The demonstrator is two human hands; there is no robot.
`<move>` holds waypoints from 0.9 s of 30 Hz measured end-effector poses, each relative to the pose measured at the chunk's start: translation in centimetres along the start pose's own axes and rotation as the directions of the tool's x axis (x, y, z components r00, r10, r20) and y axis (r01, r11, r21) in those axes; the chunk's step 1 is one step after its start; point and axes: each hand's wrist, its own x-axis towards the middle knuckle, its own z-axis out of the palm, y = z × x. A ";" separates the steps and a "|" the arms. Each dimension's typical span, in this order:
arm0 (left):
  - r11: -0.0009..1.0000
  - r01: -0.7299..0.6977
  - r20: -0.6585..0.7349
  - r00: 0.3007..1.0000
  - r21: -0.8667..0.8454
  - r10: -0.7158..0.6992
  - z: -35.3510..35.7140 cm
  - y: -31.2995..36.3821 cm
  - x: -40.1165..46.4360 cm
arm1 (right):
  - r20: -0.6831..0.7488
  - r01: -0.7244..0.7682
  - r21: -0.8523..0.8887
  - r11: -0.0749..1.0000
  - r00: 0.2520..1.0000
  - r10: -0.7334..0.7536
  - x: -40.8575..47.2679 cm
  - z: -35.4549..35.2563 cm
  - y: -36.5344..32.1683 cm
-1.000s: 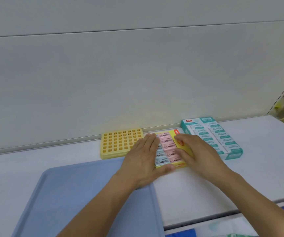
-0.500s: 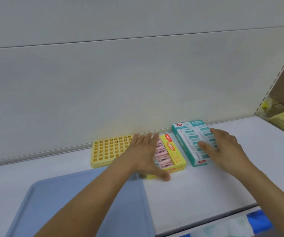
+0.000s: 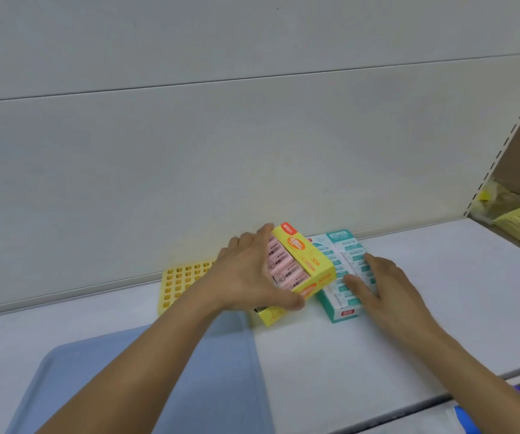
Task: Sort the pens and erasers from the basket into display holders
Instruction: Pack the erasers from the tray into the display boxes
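Yellow box (image 3: 302, 270): open display box holding a row of pink erasers (image 3: 279, 267); tilted, its right side raised and overlapping the teal box's left edge; near end low by the shelf, just right of the tray.
Left hand (image 3: 246, 277): grips the yellow box; thumb on the near end, fingers (image 3: 261, 236) curled over the far end.
Teal box (image 3: 343, 274): lies flat on the shelf by the back wall; packed with white-and-teal erasers in two rows.
Right hand (image 3: 387, 292): rests flat on the teal box; fingers straight and slightly spread.
Yellow grid (image 3: 177, 285): holder of square cells, left of the boxes; cells in view hold nothing.
Tray (image 3: 146, 383): blue, near left; nothing seen in it.
Shelf (image 3: 409, 308): white; carries all of these.
Change: half a second ago the yellow box lay flat, apart from the teal box; now it is tipped up against it; right hand stays on the teal box.
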 end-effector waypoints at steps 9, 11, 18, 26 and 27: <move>0.992 0.092 -0.047 0.994 -0.088 -0.096 -0.4 0.8 -0.1 | -0.003 0.031 0.567 0.823 0.999 -0.036 -1.2 0.8 -6.0; 0.991 0.108 -0.077 0.990 -0.081 -0.114 0.1 1.8 0.2 | 0.121 -0.093 0.832 0.547 0.993 -0.016 -1.4 -0.6 -7.0; 0.976 0.061 -0.150 0.984 -0.211 -0.094 2.6 5.7 2.0 | 0.136 -0.222 0.914 0.340 0.957 0.257 0.8 -1.6 -4.8; 0.954 -0.206 0.076 0.978 0.217 0.194 6.0 -0.3 -0.6 | 0.351 -0.504 0.710 0.492 0.858 0.374 5.3 -5.1 4.3; 0.943 -0.206 0.077 0.978 0.262 0.192 6.5 -0.6 -0.6 | 0.347 -0.502 0.697 0.513 0.861 0.372 5.8 -5.0 4.6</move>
